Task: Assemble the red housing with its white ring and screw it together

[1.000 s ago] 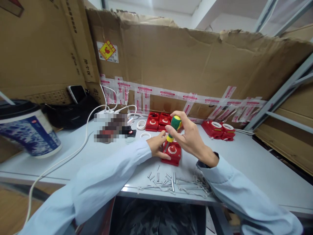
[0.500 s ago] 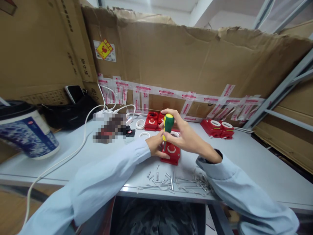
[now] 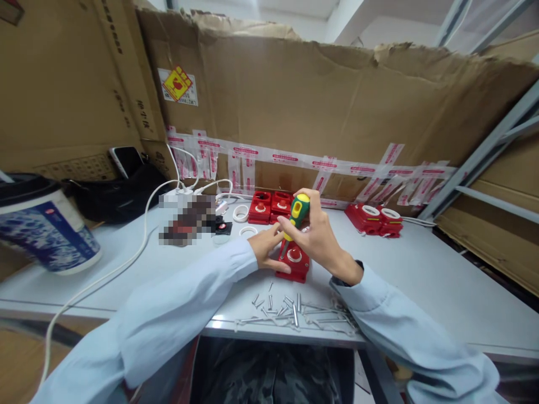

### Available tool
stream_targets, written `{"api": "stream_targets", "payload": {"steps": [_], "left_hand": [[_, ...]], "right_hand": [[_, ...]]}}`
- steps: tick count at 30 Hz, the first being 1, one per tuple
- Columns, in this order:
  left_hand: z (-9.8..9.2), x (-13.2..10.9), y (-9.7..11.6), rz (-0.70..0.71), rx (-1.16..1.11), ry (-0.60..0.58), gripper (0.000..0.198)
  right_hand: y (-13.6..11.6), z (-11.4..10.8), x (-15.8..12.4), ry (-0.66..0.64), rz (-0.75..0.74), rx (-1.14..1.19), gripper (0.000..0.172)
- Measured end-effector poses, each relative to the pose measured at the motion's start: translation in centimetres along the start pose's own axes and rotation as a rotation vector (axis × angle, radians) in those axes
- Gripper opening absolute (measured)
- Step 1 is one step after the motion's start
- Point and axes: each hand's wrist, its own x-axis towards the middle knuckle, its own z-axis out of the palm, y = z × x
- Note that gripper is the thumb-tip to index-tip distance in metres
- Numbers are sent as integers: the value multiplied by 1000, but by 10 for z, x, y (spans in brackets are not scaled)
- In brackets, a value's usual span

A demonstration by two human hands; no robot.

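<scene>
A red box-shaped part (image 3: 298, 271) with a white ring on its top lies on the grey table (image 3: 421, 292), near the middle. My left hand (image 3: 268, 248) grips its left side, thumb along the front and fingers behind. My right hand (image 3: 322, 238) is wrapped round a green and yellow screwdriver (image 3: 299, 212), tilted with its handle to the right. The shaft points down at the left part of the red part's top; whether the tip sits on a screw is too small to tell. Several loose screws (image 3: 295, 315) lie in front, by the table edge.
More red parts (image 3: 260, 209) stand behind my hands, and two (image 3: 365, 220) sit at the back right. White rings (image 3: 241, 214) lie left of them. A patterned cup (image 3: 50, 230), a white cable (image 3: 145, 224) and a black bag (image 3: 109, 188) are at the left. Cardboard (image 3: 295, 101) walls the back.
The screwdriver handle has tilted to the right, and my right hand has shifted its hold round it. My left hand stays on the red part.
</scene>
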Motion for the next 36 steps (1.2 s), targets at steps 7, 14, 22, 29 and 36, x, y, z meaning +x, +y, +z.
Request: {"api": "stream_targets", "payload": {"steps": [7,14,22,29,36], "left_hand": [[-44,1,25,57,-261,263,53],[-58,31,71,-25,-263,573,39],[-66,25,63,-73,-200,525,20],[-66,27,73,-74,-102,627,30],[-66,31,81,-20,-142,623,24]], "right_hand": [[-1,8,0,46,5,-62,39],[2,9,-2,54,46,-212,48],[-4,-11,-3,-211,43,192,55],[-4,-8,-4,-178,52,225,54],[-1,-8,-1,-181,89,193,55]]}}
